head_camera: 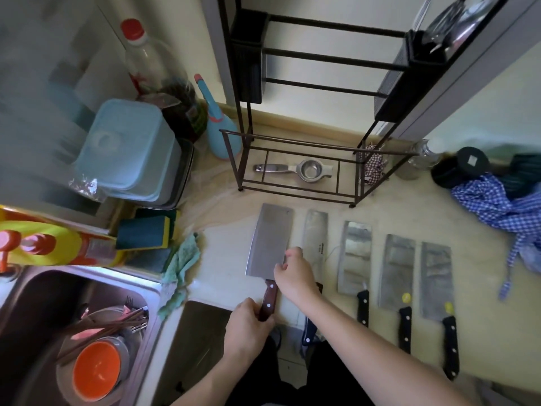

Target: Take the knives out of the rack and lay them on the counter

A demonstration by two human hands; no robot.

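Cleavers fill the counter [380, 341] in front of us: five lie in a row, blades pointing toward the black wire rack [292, 171], handles toward our body. The one in hand is the leftmost, the wooden-handled cleaver [270, 244]. Our left hand [248, 326] is wrapped around the end of its brown riveted handle, and our right hand [294, 273] has its fingertips pinched on the blade's right edge near the heel, so both hands are closed on the same knife.

We judge this to be the placing step: the blade looks flat or nearly flat on the pale surface, just beside the second cleaver [316, 238], whose handle is hidden under our right forearm. Further right lie three black-handled cleavers [398, 268], evenly spaced and parallel.

The rack's knife slots appear empty from here; only a metal strainer [310, 169] lies on its bottom tier and some utensils [450, 22] stand in the upper right holder. So the task seems close to done.

Next, we think, both hands need to let go cleanly: fingertips sliding off the blade away from its edge, then the left hand releasing the handle without nudging the knife toward its neighbour or toward the sink [35, 291] side.
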